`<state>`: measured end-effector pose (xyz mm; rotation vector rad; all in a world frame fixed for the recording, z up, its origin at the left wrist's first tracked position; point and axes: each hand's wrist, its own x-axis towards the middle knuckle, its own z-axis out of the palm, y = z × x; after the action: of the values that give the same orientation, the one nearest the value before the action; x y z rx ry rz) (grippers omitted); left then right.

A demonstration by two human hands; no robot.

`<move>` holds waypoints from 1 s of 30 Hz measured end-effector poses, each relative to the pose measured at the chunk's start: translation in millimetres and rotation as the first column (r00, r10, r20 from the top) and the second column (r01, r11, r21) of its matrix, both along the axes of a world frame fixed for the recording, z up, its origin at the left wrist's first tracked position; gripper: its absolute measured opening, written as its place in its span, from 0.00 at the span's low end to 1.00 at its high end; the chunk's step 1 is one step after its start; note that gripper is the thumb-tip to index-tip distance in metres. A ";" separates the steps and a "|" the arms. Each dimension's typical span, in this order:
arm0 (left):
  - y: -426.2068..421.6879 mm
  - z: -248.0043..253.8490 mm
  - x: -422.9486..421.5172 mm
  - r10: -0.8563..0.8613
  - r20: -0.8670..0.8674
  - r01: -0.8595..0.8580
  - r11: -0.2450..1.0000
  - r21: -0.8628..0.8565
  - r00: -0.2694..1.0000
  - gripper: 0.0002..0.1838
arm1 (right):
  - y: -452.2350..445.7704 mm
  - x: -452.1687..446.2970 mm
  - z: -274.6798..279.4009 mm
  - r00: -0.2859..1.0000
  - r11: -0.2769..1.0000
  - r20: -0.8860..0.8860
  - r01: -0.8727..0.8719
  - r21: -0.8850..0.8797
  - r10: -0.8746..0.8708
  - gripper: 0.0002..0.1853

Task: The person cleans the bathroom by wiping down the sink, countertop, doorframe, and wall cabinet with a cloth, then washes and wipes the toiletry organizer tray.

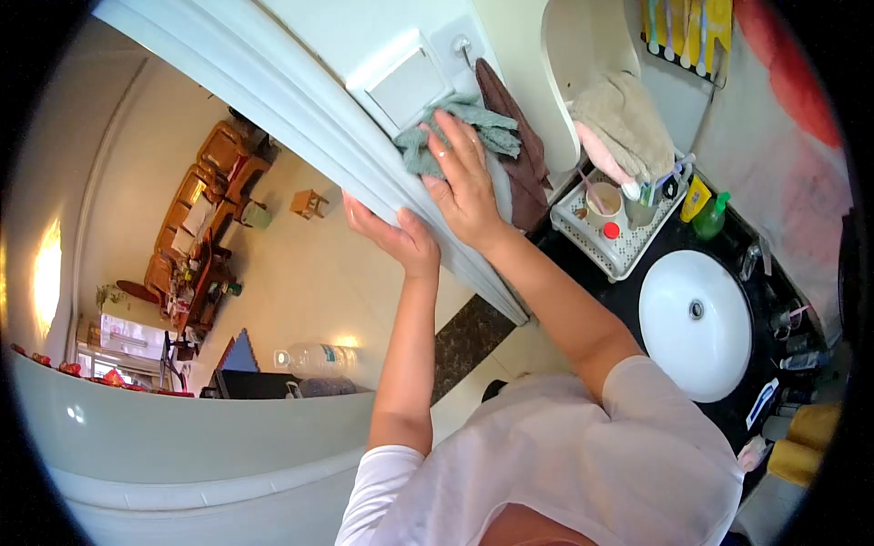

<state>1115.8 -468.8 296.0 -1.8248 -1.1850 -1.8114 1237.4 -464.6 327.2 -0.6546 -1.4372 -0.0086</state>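
Observation:
A crumpled green cloth (496, 136) is pressed against the wall beside a white light switch (407, 88). My right hand (462, 182) lies over this cloth, fingers stretched along it and a ring on one finger. Lower down, my left hand (401, 241) grips the edge of the white door frame (300, 118), thumb towards the front. Its fingertips are partly hidden at the far side. Just right of the green cloth, a brown towel (514, 155) hangs by a hook (462, 45).
To the right, a white sink (655, 318) is set in a black counter. A tray (622, 264) with cups stands there, near a green bottle (712, 217) and a beige towel (628, 123). Left of the frame, a room with wooden furniture (187, 227) shows.

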 end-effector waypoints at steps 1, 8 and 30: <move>-0.9 -0.7 -0.6 0.004 0.002 -0.004 1.000 -0.016 1.000 0.37 | -3.8 -1.3 -10.4 1.000 1.000 0.002 -0.004 -0.016 0.004 0.28; -0.8 3.9 -0.2 -0.004 -0.041 0.005 1.000 0.020 0.999 0.37 | -30.9 -12.3 -158.6 0.991 0.944 0.011 0.132 -0.303 -0.135 0.23; 2.3 -5.0 1.4 -0.016 -0.008 0.017 0.999 0.049 1.000 0.40 | -12.8 -1.3 -34.7 0.968 0.996 -0.249 -0.003 -0.094 -0.021 0.17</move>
<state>1117.2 -466.6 290.9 -1.8180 -1.1155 -1.8244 1236.1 -477.5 292.5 -0.7129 -1.1964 0.1311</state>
